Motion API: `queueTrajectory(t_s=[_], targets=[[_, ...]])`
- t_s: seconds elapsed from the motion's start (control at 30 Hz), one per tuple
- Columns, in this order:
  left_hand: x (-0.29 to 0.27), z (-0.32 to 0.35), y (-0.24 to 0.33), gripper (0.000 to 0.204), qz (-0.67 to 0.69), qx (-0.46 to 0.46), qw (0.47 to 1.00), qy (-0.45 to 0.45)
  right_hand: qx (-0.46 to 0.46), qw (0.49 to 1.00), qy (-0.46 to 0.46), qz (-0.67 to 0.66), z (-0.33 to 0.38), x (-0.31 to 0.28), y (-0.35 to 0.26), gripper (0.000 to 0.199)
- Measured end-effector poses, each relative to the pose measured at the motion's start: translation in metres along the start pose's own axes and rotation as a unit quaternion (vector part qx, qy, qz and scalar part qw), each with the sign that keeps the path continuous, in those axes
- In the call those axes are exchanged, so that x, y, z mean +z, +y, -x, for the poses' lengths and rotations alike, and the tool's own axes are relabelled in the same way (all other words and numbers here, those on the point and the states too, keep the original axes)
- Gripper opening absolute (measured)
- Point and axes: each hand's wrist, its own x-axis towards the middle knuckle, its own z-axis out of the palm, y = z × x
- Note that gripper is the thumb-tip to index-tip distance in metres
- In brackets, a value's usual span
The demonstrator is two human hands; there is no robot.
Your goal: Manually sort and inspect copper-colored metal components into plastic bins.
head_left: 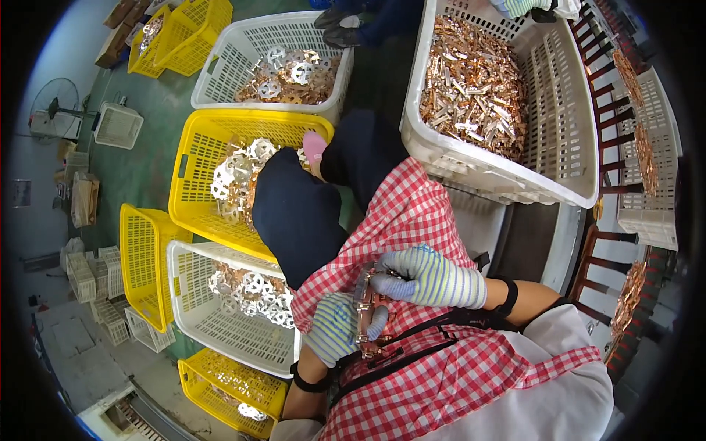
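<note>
My left hand (332,328), in a striped knit glove, is closed around a narrow stack of copper and silver metal strips (363,312), held close above my lap. My right hand (434,276), gloved the same way, grips the upper end of the stack with thumb and fingers. The gloves hide part of the stack, so the exact shape of its pieces cannot be made out. Under both hands lies a red checked apron (423,213).
A large white basket (507,176) of copper-coloured strips stands at the upper right, with another person's gloved hand (515,6) at its far end. Yellow (184,165) and white crates (220,345) of cut metal pieces line the left. Metal racks (614,187) stand at the right.
</note>
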Motion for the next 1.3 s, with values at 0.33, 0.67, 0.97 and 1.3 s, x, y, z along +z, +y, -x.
queueTrajectory(t_s=[0.33,0.67,0.97,1.3], targets=[[0.030,0.033,-0.021,0.050,0.325,-0.204,0.922,0.047,-0.104,0.946,0.160,0.262,0.024,-0.033,0.001,0.014],[0.000,0.006,-0.003,0.051,0.004,-0.014,1.000,0.013,-0.066,0.957,0.000,0.282,-0.016,-0.015,0.014,0.034],[-0.005,0.014,-0.002,0.043,0.075,-0.012,0.996,-0.047,0.109,0.992,0.010,0.060,0.019,-0.017,-0.008,0.019],[-0.008,0.037,-0.012,0.057,0.636,-0.295,0.707,0.090,-0.123,0.739,0.574,0.331,0.078,-0.151,-0.086,0.029]])
